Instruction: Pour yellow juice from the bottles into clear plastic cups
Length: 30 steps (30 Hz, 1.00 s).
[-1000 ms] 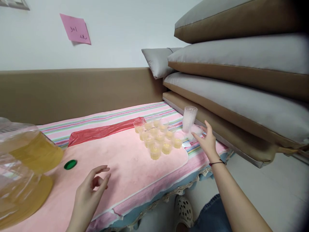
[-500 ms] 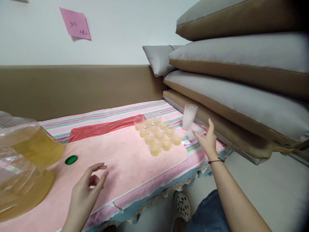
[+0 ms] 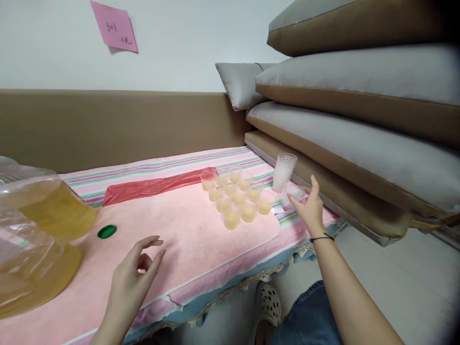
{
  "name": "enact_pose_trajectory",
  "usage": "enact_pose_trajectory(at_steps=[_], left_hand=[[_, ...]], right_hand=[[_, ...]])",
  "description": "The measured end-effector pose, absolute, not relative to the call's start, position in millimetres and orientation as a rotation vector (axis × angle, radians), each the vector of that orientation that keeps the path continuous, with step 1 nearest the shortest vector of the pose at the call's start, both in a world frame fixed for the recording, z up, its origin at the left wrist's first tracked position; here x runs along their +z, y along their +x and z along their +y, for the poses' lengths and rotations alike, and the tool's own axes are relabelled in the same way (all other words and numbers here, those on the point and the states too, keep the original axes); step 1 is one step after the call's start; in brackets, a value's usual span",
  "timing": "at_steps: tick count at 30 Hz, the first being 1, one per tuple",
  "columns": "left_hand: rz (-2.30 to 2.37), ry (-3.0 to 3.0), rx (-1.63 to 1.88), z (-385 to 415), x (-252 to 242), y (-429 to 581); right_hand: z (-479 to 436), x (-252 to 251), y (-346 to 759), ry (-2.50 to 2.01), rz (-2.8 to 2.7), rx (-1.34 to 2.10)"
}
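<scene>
My left hand hovers above the near side of the pink mat, its fingers curved, thumb and fingertips apart, holding nothing. At the right end my right hand is spread, thumb away from the index finger. Just beyond it is a clear plastic cup, partly behind the thumb; whether they touch is hard to make out. A tall stack of clear cups stands behind that. Left of my right hand, several clear cups of pale yellow liquid stand close together on the mat.
Two large clear jugs of yellow liquid stand at the left. Nearby lies a green cap. A red plastic bag lies along the mat's back edge. Stacked grey-brown cushions rise at the right, beside the striped cloth.
The view has shifted slightly, so the mat and cups appear a little higher. My left hand has moved slightly right and up; my right hand keeps nearly the same pose.
</scene>
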<state>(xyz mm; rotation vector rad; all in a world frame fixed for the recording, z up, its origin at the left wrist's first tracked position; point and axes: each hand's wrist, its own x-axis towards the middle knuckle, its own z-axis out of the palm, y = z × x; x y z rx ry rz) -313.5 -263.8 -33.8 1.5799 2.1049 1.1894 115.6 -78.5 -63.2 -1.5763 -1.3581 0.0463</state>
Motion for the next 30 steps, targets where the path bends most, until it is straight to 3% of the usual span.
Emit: enact_pose_trajectory(at_steps=[23,30], left_hand=[[2.112,1.610,1.152,-265.7,-32.9,-308.3],[2.113,1.634,1.151,-264.5,-35.5,-309.2]], right_hand=[[-78.2,-64.0,117.1,-1.690,-1.457,-0.118],[-75.1,-67.9,117.4,-1.533,-1.391,-0.002]])
